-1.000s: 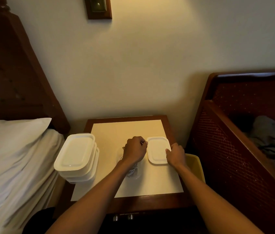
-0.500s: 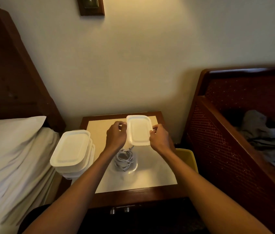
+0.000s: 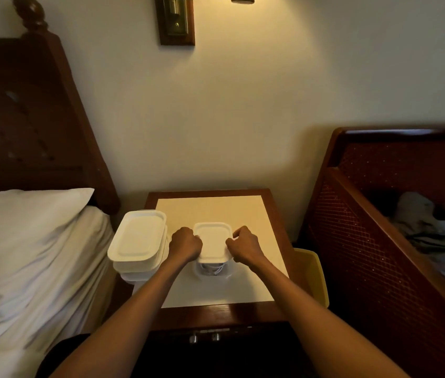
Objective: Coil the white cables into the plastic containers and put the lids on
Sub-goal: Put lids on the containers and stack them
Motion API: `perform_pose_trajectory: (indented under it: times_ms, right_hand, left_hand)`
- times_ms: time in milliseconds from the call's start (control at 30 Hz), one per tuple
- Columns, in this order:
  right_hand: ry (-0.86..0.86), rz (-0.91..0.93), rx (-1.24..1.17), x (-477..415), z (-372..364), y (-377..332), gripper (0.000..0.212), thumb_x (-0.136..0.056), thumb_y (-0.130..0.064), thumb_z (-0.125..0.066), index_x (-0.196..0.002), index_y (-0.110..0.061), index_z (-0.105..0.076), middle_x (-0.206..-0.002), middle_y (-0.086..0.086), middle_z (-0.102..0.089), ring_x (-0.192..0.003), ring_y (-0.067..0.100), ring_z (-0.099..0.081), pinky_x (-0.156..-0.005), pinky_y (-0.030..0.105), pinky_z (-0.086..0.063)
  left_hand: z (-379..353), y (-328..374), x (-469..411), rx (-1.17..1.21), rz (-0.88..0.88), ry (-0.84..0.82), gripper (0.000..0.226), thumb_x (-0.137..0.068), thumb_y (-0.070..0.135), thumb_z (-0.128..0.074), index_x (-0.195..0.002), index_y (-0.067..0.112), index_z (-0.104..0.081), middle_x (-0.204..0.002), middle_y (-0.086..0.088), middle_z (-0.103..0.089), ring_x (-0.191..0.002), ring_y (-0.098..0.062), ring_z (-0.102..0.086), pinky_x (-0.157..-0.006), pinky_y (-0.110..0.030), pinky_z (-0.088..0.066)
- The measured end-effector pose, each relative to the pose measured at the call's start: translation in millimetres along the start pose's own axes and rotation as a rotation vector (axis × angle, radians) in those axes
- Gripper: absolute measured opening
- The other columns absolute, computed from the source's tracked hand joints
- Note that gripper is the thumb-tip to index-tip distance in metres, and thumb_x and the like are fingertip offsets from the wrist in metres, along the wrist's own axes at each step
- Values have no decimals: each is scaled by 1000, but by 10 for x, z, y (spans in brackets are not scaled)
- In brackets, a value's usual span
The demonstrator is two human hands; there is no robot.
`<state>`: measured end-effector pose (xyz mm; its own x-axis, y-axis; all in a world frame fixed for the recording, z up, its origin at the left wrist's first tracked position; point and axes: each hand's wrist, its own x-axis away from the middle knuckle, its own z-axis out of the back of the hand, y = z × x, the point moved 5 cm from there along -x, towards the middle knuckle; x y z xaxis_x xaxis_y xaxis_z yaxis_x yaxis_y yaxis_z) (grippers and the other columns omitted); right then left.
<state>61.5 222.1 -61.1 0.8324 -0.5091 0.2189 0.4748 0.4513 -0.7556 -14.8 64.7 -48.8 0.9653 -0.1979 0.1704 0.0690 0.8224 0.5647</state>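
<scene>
At the middle of the tabletop (image 3: 216, 208), a cream panel framed in dark wood, stands one clear plastic container (image 3: 211, 272) with a white lid (image 3: 212, 241) held level over its mouth. The lid covers the opening from above; whether it is pressed home on the rim cannot be told. Below the lid's near edge the container's clear wall shows, and a white cable (image 3: 210, 267) lies coiled inside it.

Left hand (image 3: 186, 245): fingers curled, gripping the lid's left edge, knuckles up. Right hand (image 3: 244, 246): fingers curled likewise, gripping the lid's right edge. Both forearms reach in from the near side, one on either side of the container.

A stack of lidded containers (image 3: 136, 238) stands at the left edge of the tabletop, just beside the left hand and partly overhanging the edge. The stack is slightly staggered, the top one set back from those beneath.

Surroundings: a bed (image 3: 38, 268) with white sheets and a pillow (image 3: 25, 211) lies to the left, against a dark wooden headboard (image 3: 25, 118). A brass wall lamp (image 3: 177, 20) on a wooden plate is fixed above. A yellow bin (image 3: 315, 274) sits against the right side of the stand. Further right is a cane-sided wooden piece (image 3: 366, 241) holding crumpled clothing (image 3: 434, 236)
</scene>
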Motion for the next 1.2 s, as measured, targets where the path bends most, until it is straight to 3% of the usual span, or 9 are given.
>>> perform_pose_trajectory:
  times_ms: [133,267,333,533,667,833,1000,1133,1200]
  right_hand:
    - [20,-7,33,8,-26,154,25,-96,-30,-57,-112,-11,-53,-114,11,-62,-94,25,-62,-85,42,-57]
    - [55,-31,52,-5,-11,220,40,-89,-38,-67,-119,-15,-52,-120,7,-60,-102,25,-62,-84,33,-53]
    - [54,-49,87,-33,-15,246,41,-88,-39,-68,-118,-16,-53,-118,5,-61,-103,24,-61,-81,32,-50]
    - [-19,-132,-117,-127,-151,317,14,-87,-22,-61,-98,-18,-54,-106,7,-62,-94,26,-61,-88,46,-55]
    - [-64,-144,-144,-161,-220,323,16,-89,-23,-49,-101,-13,-53,-102,9,-60,-92,29,-59,-85,50,-56]
    - [-156,-169,-224,-140,-232,309,15,-91,-20,-45,-98,-9,-53,-96,15,-59,-82,31,-61,-65,37,-57]
    - [-177,-196,-258,-124,-248,284,17,-89,-17,-41,-99,-9,-52,-96,16,-57,-79,31,-58,-59,32,-52]
    - [-72,-141,-58,-50,-294,236,28,-91,-26,-36,-109,-11,-52,-108,17,-59,-93,38,-61,-83,47,-56]
    - [-1,-115,28,-10,-329,230,34,-96,-28,-33,-119,-10,-49,-121,18,-58,-106,40,-56,-92,42,-48]
  left_hand:
    - [-90,-20,46,-47,-8,-28,24,-97,16,-52,-110,2,-66,-116,-18,-67,-102,-35,-64,-70,-32,-42]
    - [-96,-45,96,-73,-42,-22,47,-98,19,-52,-145,14,-46,-143,-10,-53,-125,-32,-54,-94,-37,-47]
    - [-91,-51,87,-65,-60,-32,54,-98,22,-53,-150,21,-39,-147,-6,-49,-126,-31,-53,-96,-38,-48]
    - [-147,-55,43,-87,-56,-30,53,-95,23,-53,-148,21,-43,-143,-5,-54,-119,-32,-58,-90,-37,-51]
    - [-239,-90,38,-169,-97,-9,53,-97,25,-46,-150,19,-38,-135,-8,-58,-115,-32,-59,-93,-39,-51]
    - [-274,-153,35,-219,-149,0,54,-99,26,-39,-152,19,-31,-134,-9,-59,-115,-32,-58,-92,-40,-48]
    - [-288,-157,59,-221,-148,-21,55,-100,25,-37,-154,18,-27,-137,-12,-56,-119,-35,-55,-97,-43,-46]
    - [-329,-212,103,-164,-126,5,53,-104,30,-34,-155,25,-22,-136,-7,-58,-116,-32,-58,-96,-45,-48]
    - [-337,-238,136,-140,-132,38,51,-106,33,-31,-156,27,-22,-137,-6,-58,-117,-30,-59,-97,-44,-48]
